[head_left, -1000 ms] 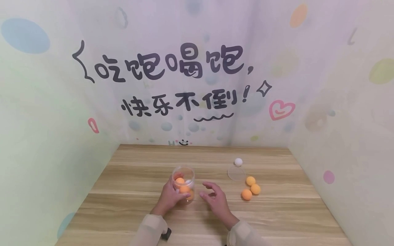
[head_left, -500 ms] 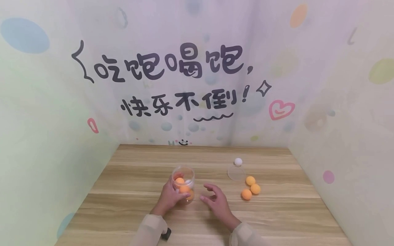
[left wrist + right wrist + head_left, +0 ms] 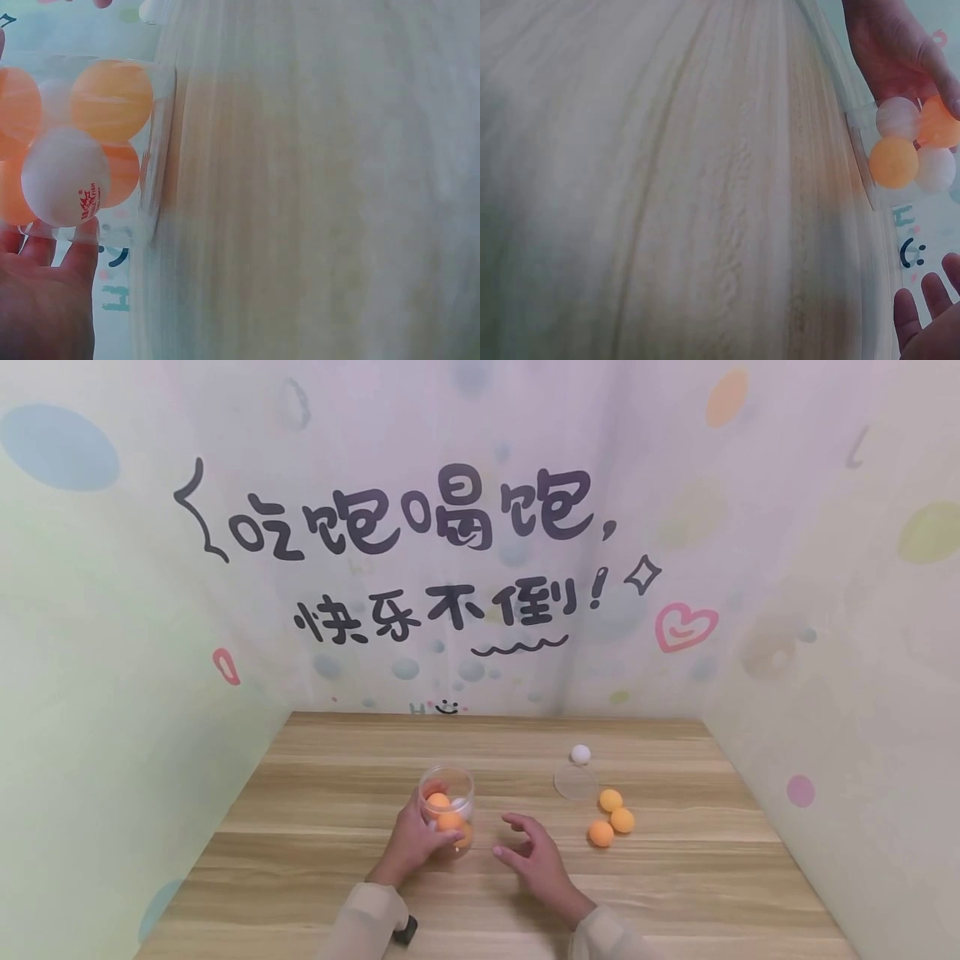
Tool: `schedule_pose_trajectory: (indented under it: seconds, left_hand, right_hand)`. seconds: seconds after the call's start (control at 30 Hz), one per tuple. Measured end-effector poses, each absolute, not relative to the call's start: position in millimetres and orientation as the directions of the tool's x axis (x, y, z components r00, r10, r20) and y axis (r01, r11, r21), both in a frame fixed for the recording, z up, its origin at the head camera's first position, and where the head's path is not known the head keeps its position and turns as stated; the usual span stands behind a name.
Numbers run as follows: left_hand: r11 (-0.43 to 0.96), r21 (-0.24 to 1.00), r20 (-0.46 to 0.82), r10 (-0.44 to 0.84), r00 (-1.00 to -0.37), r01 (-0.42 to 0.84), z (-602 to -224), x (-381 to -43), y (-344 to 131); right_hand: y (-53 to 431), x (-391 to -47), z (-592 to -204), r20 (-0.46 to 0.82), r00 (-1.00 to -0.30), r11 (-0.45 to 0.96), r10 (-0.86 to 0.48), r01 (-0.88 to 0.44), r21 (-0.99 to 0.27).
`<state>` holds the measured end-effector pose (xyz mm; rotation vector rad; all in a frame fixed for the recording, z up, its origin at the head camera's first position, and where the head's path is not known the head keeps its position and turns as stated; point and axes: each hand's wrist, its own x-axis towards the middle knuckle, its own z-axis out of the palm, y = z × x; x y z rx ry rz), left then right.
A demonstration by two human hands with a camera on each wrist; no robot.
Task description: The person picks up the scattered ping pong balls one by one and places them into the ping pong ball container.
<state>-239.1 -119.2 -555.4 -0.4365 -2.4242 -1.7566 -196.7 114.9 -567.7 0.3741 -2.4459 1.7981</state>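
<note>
Holding grip: the person's left grip [image 3: 412,841] curls round a clear jar [image 3: 457,783], with the thumb across its near side.
Jar: upright on the counter [image 3: 337,793], left of its middle and uncovered at the top, with orange balls [image 3: 450,821] and white balls [image 3: 60,176] inside, one of these bearing red print.
Free grip: the right grip [image 3: 538,860] holds nothing; its fingers are spread, thumb apart, between the jar and the loose balls, touching neither.
Just changed: the right grip shifts slightly right and nearer, away from the jar; in my judgement, only the left grip now steadies it.
Against the earlier head frame: the right grip's place differs; the left grip, the jar and its contents look the same.
Loose balls: three loose orange balls [image 3: 622,820] cluster to the right; a loose white ball [image 3: 581,754] lies farther off, by the far edge of a clear disc [image 3: 576,783], probably a lid. Whether they touch, I cannot tell.
</note>
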Motion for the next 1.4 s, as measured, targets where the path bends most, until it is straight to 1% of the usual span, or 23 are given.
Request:
schedule_pose_trajectory:
  seconds: [0.13,0.4,0.67,0.87,0.9,0.93,1.07,1.17,1.27,1.4]
  left_hand:
    - [0.284,0.917,0.242,0.159,-0.957,0.279,-567,-246,-121]
    - [0.258,0.921,0.257,0.165,-0.952,0.293,-567,-246,-121]
    - [0.254,0.93,0.231,0.159,-0.96,0.265,-567,-246,-121]
    - [0.259,0.93,0.219,0.176,-0.96,0.26,-540,-232,-118]
    - [0.257,0.928,0.229,0.177,-0.957,0.269,-540,-232,-119]
    - [0.264,0.921,0.245,0.178,-0.953,0.286,-542,-232,-119]
    - [0.264,0.922,0.246,0.166,-0.955,0.283,-541,-232,-118]
    - [0.27,0.927,0.221,0.168,-0.961,0.261,-532,-227,-117]
    - [0.276,0.924,0.225,0.167,-0.96,0.264,-542,-233,-118]
    - [0.278,0.924,0.228,0.157,-0.961,0.264,-560,-243,-120]
  right_hand:
    - [117,-196,-572,0.22,-0.965,0.289,-0.14,-0.253,-0.923]
    - [125,-191,-575,0.21,-0.964,0.324,-0.16,-0.252,-0.912]
    - [131,-189,-578,0.189,-0.964,0.341,-0.185,-0.244,-0.908]
    - [134,-188,-578,0.196,-0.957,0.356,-0.213,-0.263,-0.897]
    - [135,-187,-578,0.198,-0.956,0.357,-0.217,-0.266,-0.895]
    - [135,-186,-577,0.207,-0.952,0.363,-0.224,-0.278,-0.889]
    - [132,-175,-555,0.204,-0.952,0.355,-0.226,-0.276,-0.893]
    - [130,-166,-538,0.182,-0.956,0.356,-0.229,-0.256,-0.899]
    - [132,-167,-540,0.187,-0.954,0.368,-0.234,-0.265,-0.891]
    - [136,-174,-560,0.21,-0.95,0.397,-0.232,-0.29,-0.871]
